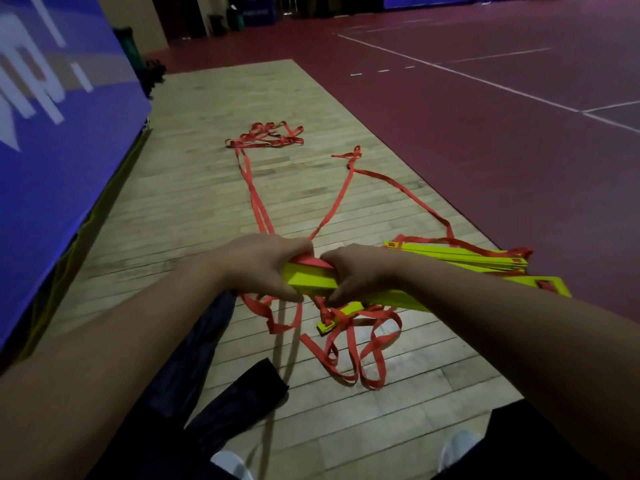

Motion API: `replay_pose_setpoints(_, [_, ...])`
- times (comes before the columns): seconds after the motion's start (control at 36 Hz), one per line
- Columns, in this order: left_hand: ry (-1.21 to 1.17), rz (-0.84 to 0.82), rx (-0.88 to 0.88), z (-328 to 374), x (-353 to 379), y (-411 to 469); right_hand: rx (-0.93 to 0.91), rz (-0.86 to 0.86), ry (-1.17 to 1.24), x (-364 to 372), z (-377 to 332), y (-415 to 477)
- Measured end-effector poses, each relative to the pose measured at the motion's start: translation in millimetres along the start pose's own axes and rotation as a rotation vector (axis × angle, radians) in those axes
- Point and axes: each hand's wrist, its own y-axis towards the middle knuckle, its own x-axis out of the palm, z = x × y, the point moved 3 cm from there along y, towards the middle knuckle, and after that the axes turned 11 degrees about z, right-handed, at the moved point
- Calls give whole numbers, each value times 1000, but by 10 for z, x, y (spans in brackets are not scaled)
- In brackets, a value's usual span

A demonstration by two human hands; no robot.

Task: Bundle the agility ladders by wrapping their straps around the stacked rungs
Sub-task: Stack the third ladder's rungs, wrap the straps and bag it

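Wood floor [207, 188] fills most of my view, a long pale strip going up to 12 o'clock. A blue wall pad [52, 116] stands at 9 o'clock and a dark red court [485, 133] lies at 2 o'clock.

The red straps [256, 202] lie all over the wood. Long runs go from the middle up to 12 o'clock, where one ends in a loose heap [266, 136]. More loops lie in a mess at 5 o'clock. With so much strap free, I think the wrapping has only just begun.

The stack of rungs [311, 280] is yellow and sits in the middle, pointing out to 3 o'clock. The gathering looks mostly done. A second fan of rungs [460, 256] lies on the floor at 2 o'clock, not wrapped at all.

My operator's left hand [263, 268] has its fingers curled round the near end of the stack. The right hand [360, 271] grips the stack just beside it. A fold of red strap shows on top between them.

One small rung [329, 325] hangs or lies below the stack, not lined up with the rest.

Some things I cannot see. The right arm hides the middle of the stack, so I cannot count any turns of strap there. The fingertips are tucked under. The light is dim, and I cannot tell which strap belongs to which ladder.
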Motion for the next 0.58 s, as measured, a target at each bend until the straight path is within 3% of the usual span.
replay_pose_setpoints(0.11, [-163, -60, -104, 6, -41, 41, 47, -51, 27, -34, 81, 33])
replay_pose_setpoints(0.19, [-163, -49, -71, -21, -115, 68, 78, -84, 27, -45, 131, 27])
replay_pose_setpoints(0.39, [-131, 245, 31, -443, -413, -33, 116, -86, 28, -50, 262, 50])
replay_pose_setpoints(0.58, [-528, 292, -141, -765, -453, -173, 155, 16, 94, -218, 365, 59])
